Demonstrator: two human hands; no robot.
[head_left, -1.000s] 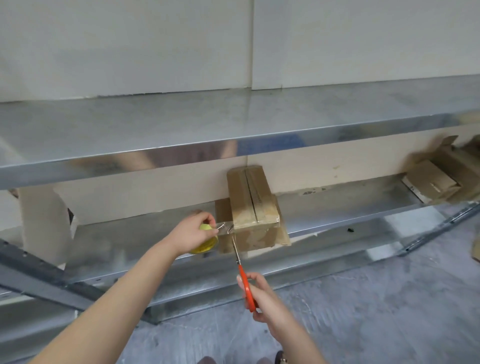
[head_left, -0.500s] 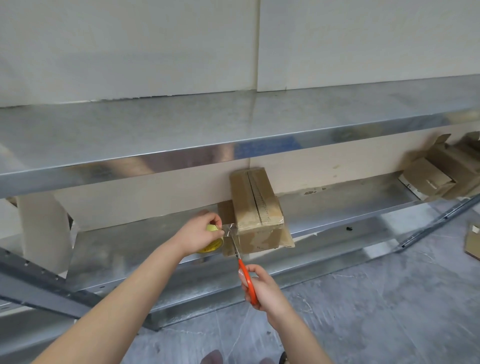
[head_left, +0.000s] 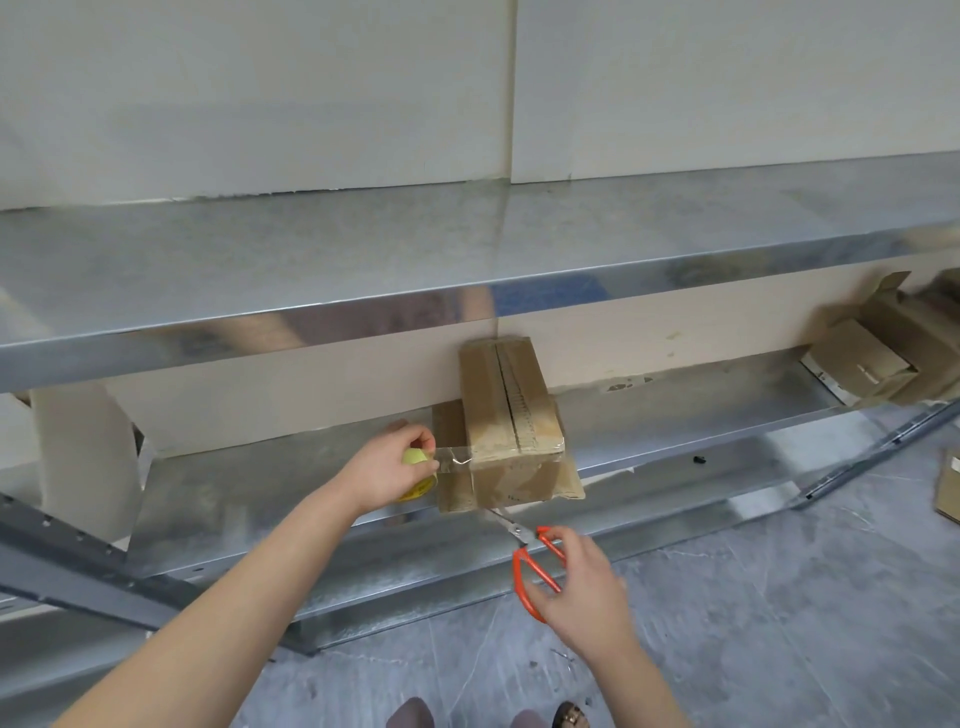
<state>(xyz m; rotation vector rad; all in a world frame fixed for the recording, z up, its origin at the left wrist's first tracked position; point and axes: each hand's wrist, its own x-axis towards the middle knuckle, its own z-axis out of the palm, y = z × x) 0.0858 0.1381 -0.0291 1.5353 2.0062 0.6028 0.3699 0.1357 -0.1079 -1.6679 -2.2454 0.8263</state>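
A small brown cardboard box (head_left: 511, 415) stands on the lower metal shelf (head_left: 260, 483), its top seam taped. My left hand (head_left: 387, 467) grips a yellow roll of clear tape (head_left: 415, 460) just left of the box. A strip of clear tape (head_left: 454, 457) runs from the roll to the box's front corner. My right hand (head_left: 582, 587) holds orange-handled scissors (head_left: 535, 566) below and right of the box. The blades point up-left toward the box's bottom edge.
An upper metal shelf (head_left: 363, 260) juts out above the box. More cardboard boxes (head_left: 878, 358) lie at the right end of the lower shelf. A cardboard piece (head_left: 948, 488) lies on the grey floor at right. My shoes (head_left: 569, 717) show at the bottom.
My right hand has drawn the scissors away from the tape, down and to the right. The left hand still holds the roll beside the box.
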